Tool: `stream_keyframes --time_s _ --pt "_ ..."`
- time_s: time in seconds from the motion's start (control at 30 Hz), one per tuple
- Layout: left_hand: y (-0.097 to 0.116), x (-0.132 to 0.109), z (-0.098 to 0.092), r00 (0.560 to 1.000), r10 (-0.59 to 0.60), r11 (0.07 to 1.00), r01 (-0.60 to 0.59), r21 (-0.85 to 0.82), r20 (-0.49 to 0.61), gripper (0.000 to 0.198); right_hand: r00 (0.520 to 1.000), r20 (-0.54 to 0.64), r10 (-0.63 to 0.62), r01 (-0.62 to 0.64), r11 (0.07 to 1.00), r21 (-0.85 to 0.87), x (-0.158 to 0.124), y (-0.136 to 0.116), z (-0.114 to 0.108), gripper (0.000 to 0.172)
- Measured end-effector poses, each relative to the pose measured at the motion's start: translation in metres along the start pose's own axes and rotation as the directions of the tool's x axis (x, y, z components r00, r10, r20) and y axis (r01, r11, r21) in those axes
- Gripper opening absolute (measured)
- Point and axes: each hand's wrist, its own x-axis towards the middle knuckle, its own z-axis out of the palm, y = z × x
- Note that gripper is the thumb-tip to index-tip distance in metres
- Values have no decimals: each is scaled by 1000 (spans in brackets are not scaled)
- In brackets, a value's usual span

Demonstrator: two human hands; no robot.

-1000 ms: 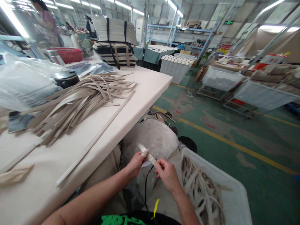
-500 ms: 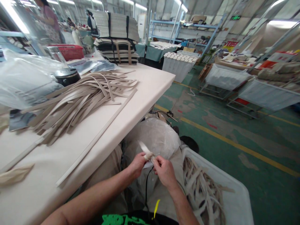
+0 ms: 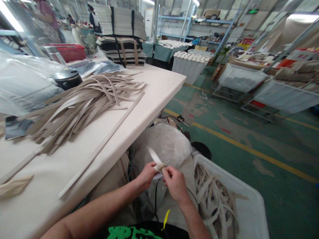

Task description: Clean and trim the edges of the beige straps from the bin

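Over my lap, my left hand (image 3: 148,173) and my right hand (image 3: 174,182) pinch a small beige fabric piece (image 3: 159,167) between them. A pale, flat strip (image 3: 154,155) sticks out beyond it, away from me. My fingers hide how the strip and the fabric join. Beneath the hands lies a bulky clear plastic bag (image 3: 169,142). To my left, a pile of beige fabric strips (image 3: 87,106) is spread over the table (image 3: 159,89), and one long single strip (image 3: 102,142) lies straight along its near edge.
At my right stands a white plastic bin (image 3: 251,212) with tangled strips (image 3: 216,202) inside. Strapped fabric stacks (image 3: 122,49), a black lidded pot (image 3: 66,79) and a red basket (image 3: 67,52) sit on the table. Wheeled carts (image 3: 240,79) stand across the green floor. A person (image 3: 47,20) is far left.
Both hands stay almost in place, still pinching the fabric piece. The pale strip's free end has shifted slightly. The whole view has moved a little.
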Motion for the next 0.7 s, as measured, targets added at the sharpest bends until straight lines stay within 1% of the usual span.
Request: stream_keyframes --time_s 0.07,0.13,0.23,0.3,0.33,0.4,0.43,0.47,0.53,0.6,0.63,0.7 --pt "2 -1 -1 1000 6 1000 -6 12 27 48 999 36 2 -4 999 45 3 -1 1 35" --pt "7 -1 -3 1000 -2 1000 2 15 23 48 996 82 22 -33 991 130 3 -1 -4 38" --pt "17 2 -8 998 -23 1000 21 -18 -66 52 989 141 55 -100 937 336 -5 4 -18 42" --pt "22 4 -10 992 -27 999 22 -50 -120 52 982 187 28 -109 891 440 -14 6 -27 41" --pt "23 5 -11 991 -29 998 21 -63 -129 52 981 193 -9 -81 886 456 -19 7 -30 38" --pt "23 7 -12 993 -40 996 30 -87 -111 50 983 146 -112 45 914 403 -27 6 -34 31" --pt "22 7 -12 994 -48 995 39 -96 -97 50 978 102 -181 138 932 336 -31 4 -34 28" --pt "21 8 -12 995 -56 994 47 -101 -87 51 963 66 -263 238 938 252 -33 3 -34 28" --pt "19 8 -12 995 -67 993 59 -102 -78 51 904 61 -423 417 904 89 -36 -1 -34 34" --pt "17 8 -12 994 -77 993 69 -99 -77 50 832 92 -548 550 835 0 -36 -4 -33 37" --pt "17 7 -12 994 -84 992 77 -99 -69 50 801 95 -591 595 803 -20 -35 -6 -33 35" --pt "17 6 -12 995 -98 991 94 -93 -36 50 763 60 -644 647 761 -52 -30 -7 -33 32"
